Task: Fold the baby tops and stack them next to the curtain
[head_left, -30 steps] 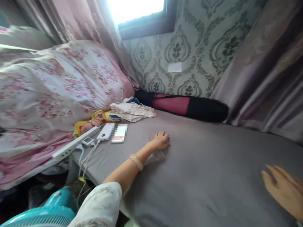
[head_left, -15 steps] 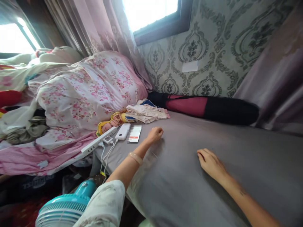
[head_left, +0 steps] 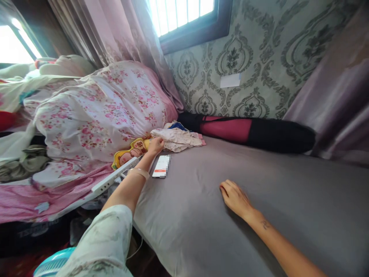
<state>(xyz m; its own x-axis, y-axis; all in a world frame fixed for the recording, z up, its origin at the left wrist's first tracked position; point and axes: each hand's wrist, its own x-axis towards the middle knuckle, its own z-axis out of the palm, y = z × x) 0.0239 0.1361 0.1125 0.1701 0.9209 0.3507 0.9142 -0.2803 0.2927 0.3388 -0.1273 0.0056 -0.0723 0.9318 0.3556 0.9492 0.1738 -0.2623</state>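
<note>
My left hand (head_left: 156,145), with a pale bangle (head_left: 138,173) on the wrist, is at the left edge of a crumpled light printed garment (head_left: 180,138). Its fingers are curled closed, and I cannot make out whether any fabric is between them. Just below that hand lies a phone (head_left: 161,166) with a lit screen. My right hand (head_left: 235,197) rests palm down on the grey bed sheet (head_left: 207,227), holding nothing, its fingers lying loosely bent on the fabric.
A white power strip (head_left: 115,177) and a yellow cartoon cushion (head_left: 125,157) lie left of the phone. Piled floral bedding (head_left: 106,104) fills the left. A long black and red bag (head_left: 276,134) runs along the wall. A turquoise fan (head_left: 54,263) stands at lower left.
My left hand has moved left and away from me, from the bare sheet to the garment, its forearm now covering the white power bank. My right hand has slid left along the sheet.
</note>
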